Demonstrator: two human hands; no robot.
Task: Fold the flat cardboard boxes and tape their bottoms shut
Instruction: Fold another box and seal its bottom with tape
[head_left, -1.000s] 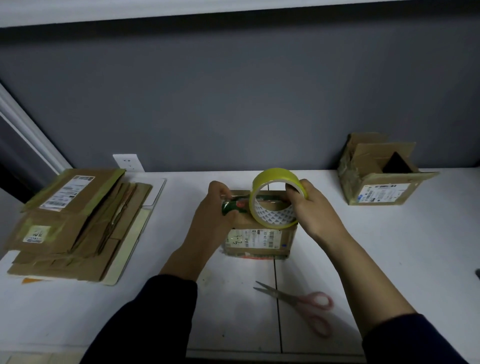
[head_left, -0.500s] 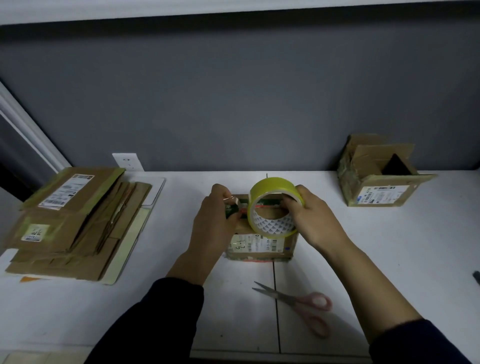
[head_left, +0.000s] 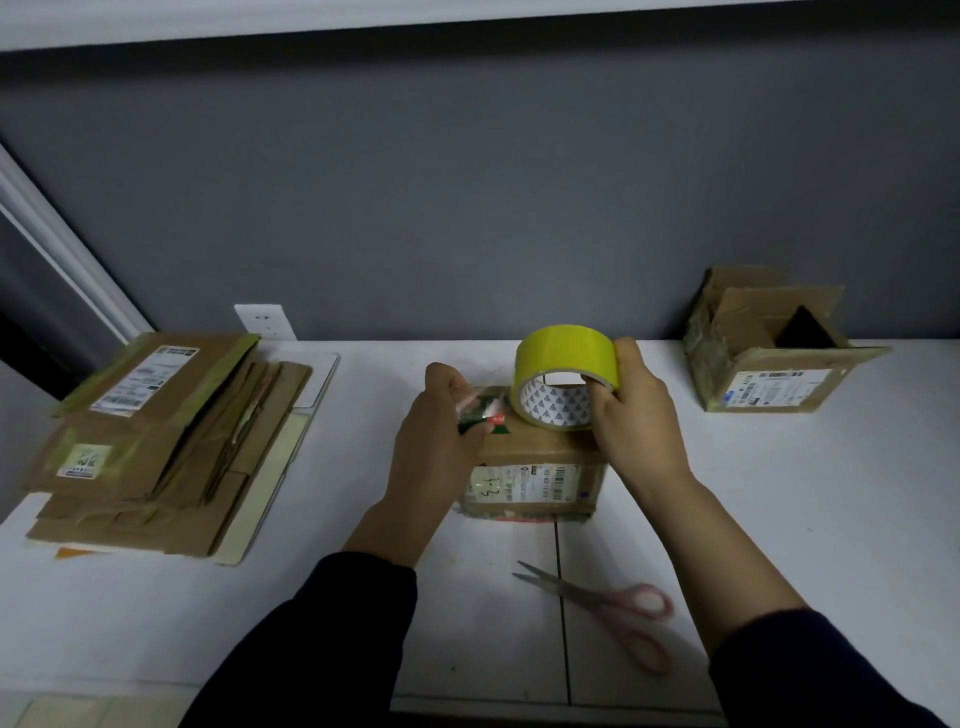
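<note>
A small folded cardboard box (head_left: 535, 480) stands in the middle of the white table, a shipping label on its near side. My right hand (head_left: 634, 410) grips a yellow tape roll (head_left: 563, 371) just above the box's top, thumb inside the core. My left hand (head_left: 441, 415) pinches the pulled-out free end of the tape (head_left: 480, 410) at the box's left top edge. A short clear strip runs between the two hands. Part of the box's top is hidden by the roll and my hands.
A stack of flat cardboard boxes (head_left: 156, 441) lies at the left. An assembled open box (head_left: 774, 358) sits at the back right. Pink-handled scissors (head_left: 608, 605) lie near the front edge, right of centre. A wall socket (head_left: 265, 322) is behind the stack.
The tape roll has tilted and shifted a little right and back over the box. My left hand still pinches the tape end, and the strip between the hands looks slightly longer.
</note>
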